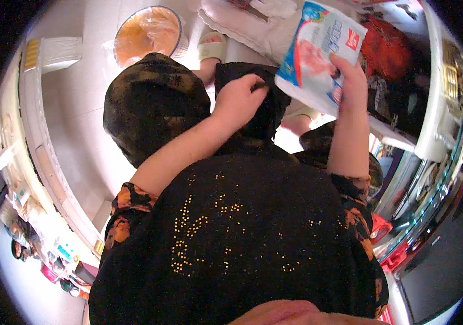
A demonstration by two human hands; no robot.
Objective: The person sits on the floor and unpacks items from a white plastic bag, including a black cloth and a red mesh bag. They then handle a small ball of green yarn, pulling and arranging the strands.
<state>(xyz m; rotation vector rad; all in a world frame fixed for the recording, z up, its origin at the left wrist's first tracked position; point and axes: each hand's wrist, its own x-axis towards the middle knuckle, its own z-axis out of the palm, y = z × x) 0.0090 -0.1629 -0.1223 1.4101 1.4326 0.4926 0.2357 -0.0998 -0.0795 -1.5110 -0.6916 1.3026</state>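
In my right hand [349, 77] is a soft plastic packet [316, 53], white with blue and red print and writing. It is tilted, held by its right side above my right leg. My left hand [241, 97] is curled, thumb and fingers close together, over black fabric [247, 73] between my knees. Something dark shows between those fingertips, but whether they pinch the fabric cannot be made out. My patterned dark trouser leg [154, 109] is to the left of that hand.
On the floor ahead stands an orange-looking waste basket [150, 36] with a clear plastic liner. A white drawer unit [60, 53] runs along the left. At right, an open cabinet [402, 138] holds a red bag [390, 48]. A pale slipper [211, 46] is on my foot.
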